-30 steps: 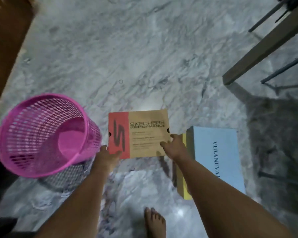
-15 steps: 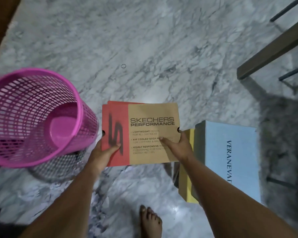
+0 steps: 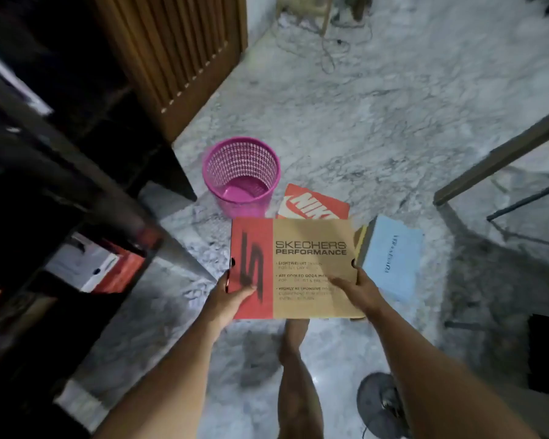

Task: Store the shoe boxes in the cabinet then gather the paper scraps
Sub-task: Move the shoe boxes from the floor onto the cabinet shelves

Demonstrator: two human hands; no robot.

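cardboard, stiff and dry: the skechers box (image 3: 293, 267) sits level between my two hands, lifted off the floor in front of me. my left hand (image 3: 232, 296) grips its near left edge, thumb on the red panel, and my right hand (image 3: 358, 291) grips the near right edge, thumb laid on the kraft lid. i judge it light, rigid enough not to sag, a little slick on the printed face, so holding by the side walls suits it. just right of it on the marble floor (image 3: 346, 122) lies a pale blue box (image 3: 393, 258) over a yellow one. beyond lies an orange nike box (image 3: 314, 207), then a pink mesh basket (image 3: 241, 175). at left stands the dark cabinet (image 3: 45, 185), with a slatted wooden door (image 3: 178, 49) farther off.
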